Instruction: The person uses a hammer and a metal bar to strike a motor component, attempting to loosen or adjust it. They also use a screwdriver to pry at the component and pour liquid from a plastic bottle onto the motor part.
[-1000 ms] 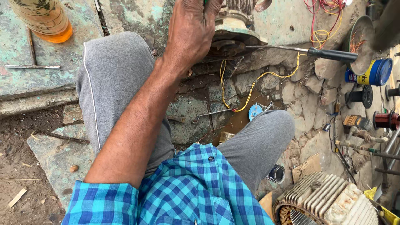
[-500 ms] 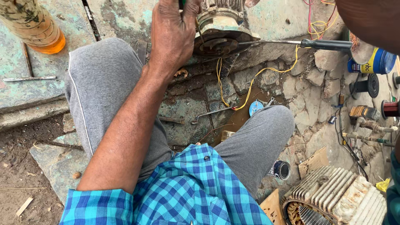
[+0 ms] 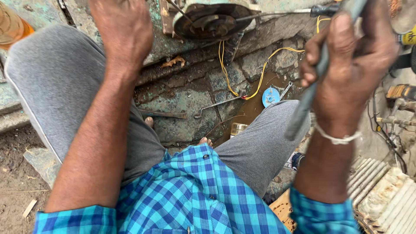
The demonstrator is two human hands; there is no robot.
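Above the knees, two hands at a rusty motor part.

On the right, the right hand is closed around a grey metal rod that slants down over the right knee. The left hand reaches forward beside the round rusty motor housing; its fingers are out of view, so I cannot tell its grip. A yellow wire trails below the housing.

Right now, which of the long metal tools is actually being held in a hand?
The grey metal rod, gripped upright in the right hand. The spanner lies on the wet stone floor, and the black-handled screwdriver rests untouched by the motor housing.
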